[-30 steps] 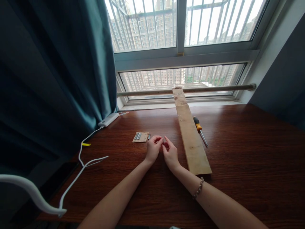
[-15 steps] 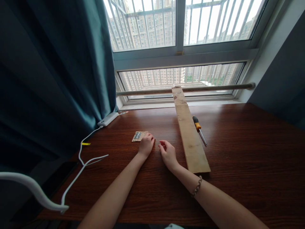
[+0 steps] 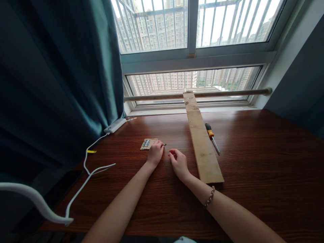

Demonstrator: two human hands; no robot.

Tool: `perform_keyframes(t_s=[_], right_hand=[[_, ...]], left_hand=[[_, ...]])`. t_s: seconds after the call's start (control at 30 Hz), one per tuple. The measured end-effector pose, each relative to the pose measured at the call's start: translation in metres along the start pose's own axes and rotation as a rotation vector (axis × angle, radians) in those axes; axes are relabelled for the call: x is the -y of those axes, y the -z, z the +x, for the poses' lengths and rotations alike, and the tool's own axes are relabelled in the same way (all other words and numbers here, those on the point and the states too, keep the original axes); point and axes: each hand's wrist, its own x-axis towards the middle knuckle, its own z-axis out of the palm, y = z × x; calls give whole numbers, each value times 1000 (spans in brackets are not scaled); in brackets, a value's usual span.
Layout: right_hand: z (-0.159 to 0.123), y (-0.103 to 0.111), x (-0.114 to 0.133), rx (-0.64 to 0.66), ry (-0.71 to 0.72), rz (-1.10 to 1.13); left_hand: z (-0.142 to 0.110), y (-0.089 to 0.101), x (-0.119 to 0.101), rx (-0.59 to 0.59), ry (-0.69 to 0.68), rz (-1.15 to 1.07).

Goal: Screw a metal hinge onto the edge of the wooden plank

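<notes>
My left hand is closed in a pinch. A small dark metal piece, probably a screw, sticks out past its fingertips. Partly behind that hand lies a piece of cardboard with small metal hinges on it. Just to the right, my right hand has its fingers curled toward the thumb. Whatever is between those fingertips is too small to make out. The two hands are close together but apart.
A long wooden board runs from the table toward the window bar. Beside it lies a screwdriver with a black and yellow handle. White cables and a power strip are at left, by the blue curtain.
More of the small dark metal piece shows at my left fingertips. Both hands have stayed almost in place, and the view has shifted very slightly.
</notes>
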Motion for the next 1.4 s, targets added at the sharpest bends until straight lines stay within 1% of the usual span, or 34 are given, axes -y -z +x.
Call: perform_keyframes(t_s=[0.23, 0.37, 0.53, 0.73, 0.9, 1.07, 1.4], right_hand=[[0, -1, -2, 18, -2, 6], [0, -1, -2, 28, -9, 12], [0, -1, -2, 39, 0, 21], [0, -1, -3, 40, -4, 23], [0, 0, -1, 40, -3, 30], [-1, 0, -2, 48, -3, 23], [2, -2, -5, 45, 16, -8]], left_hand=[[-2, 3, -2, -10, -20, 177], [-2, 4, -3, 21, 15, 194], [-3, 4, -4, 27, 32, 230], [-4, 9, -5, -9, 87, 328], [-4, 8, 2, -47, 80, 402], [-3, 8, 5, -77, 64, 403], [-1, 7, 4, -116, 95, 355]])
